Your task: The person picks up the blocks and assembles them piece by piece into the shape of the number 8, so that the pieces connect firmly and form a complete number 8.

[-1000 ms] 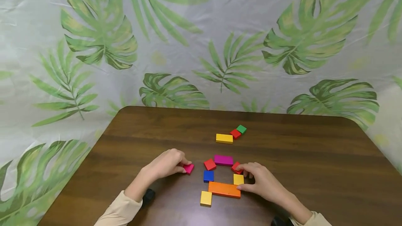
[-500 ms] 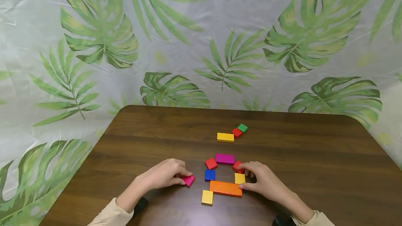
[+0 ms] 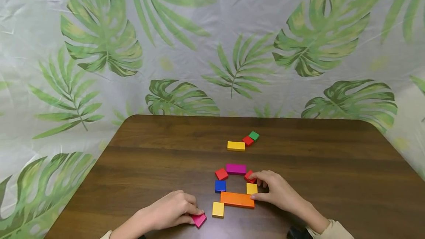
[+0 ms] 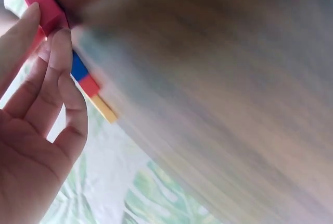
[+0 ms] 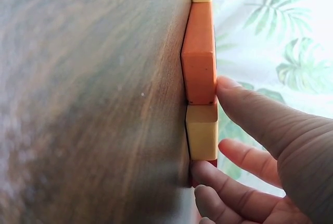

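My left hand [image 3: 176,209] pinches a small pink block [image 3: 199,220] between thumb and fingers, low over the table left of a yellow square block [image 3: 218,210]. The left wrist view shows the same pink block [image 4: 46,6] at the fingertips. My right hand [image 3: 279,191] rests its thumb on the right end of a long orange block [image 3: 237,199]. Its index finger touches a red block [image 3: 249,175], partly covered by the finger. Between them sits another yellow block [image 3: 251,188]. In the right wrist view the thumb [image 5: 247,101] lies against the orange block [image 5: 199,73].
A blue block [image 3: 220,186], a red block [image 3: 221,174] and a magenta block [image 3: 236,169] continue the ring-like arrangement. Farther back lie a yellow bar [image 3: 236,146], a red block [image 3: 248,141] and a green one [image 3: 254,136]. A leaf-patterned cloth [image 3: 186,65] hangs behind the brown table [image 3: 149,158].
My left hand has moved towards the table's near side, carrying the pink block from beside the blue block to beside the lower yellow one. My right hand stays at the orange and red blocks.
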`<action>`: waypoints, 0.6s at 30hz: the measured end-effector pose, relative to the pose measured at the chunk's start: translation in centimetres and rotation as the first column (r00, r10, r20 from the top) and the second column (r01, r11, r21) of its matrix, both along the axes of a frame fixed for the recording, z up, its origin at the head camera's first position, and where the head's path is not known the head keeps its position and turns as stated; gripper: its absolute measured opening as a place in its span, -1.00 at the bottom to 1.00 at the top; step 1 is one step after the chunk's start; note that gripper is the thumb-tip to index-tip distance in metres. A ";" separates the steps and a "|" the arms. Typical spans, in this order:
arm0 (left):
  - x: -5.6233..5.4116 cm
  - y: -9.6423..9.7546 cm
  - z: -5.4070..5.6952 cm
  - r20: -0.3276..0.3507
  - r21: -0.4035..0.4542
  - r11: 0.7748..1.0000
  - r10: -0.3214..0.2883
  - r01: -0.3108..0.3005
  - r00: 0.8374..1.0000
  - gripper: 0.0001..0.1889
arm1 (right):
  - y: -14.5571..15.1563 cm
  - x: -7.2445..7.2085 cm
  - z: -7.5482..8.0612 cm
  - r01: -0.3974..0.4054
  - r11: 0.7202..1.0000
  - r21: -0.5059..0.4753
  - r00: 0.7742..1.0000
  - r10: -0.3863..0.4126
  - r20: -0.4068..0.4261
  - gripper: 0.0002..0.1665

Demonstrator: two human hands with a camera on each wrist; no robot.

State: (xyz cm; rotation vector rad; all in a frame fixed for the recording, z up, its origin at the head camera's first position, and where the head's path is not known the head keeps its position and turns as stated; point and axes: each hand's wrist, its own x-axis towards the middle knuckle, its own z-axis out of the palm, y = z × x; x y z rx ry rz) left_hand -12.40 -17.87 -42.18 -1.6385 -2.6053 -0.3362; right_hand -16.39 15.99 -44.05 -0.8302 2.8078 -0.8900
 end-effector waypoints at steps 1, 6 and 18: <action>0.2 0.2 0.0 -0.050 -0.010 1.000 -0.015 0.015 0.999 -0.75 | 0.0 0.0 0.1 -0.001 1.000 0.003 1.000 0.001 0.001 -0.49; 0.8 1.0 0.1 -0.215 -0.019 0.998 -0.065 0.062 0.974 -0.88 | 0.0 -0.1 0.2 -0.011 1.000 0.003 1.000 0.010 0.008 -0.49; 1.6 3.1 0.1 -0.410 -0.072 0.989 -0.147 0.128 0.900 -0.95 | 0.0 -0.1 0.1 -0.003 1.000 -0.006 1.000 0.003 -0.001 -0.48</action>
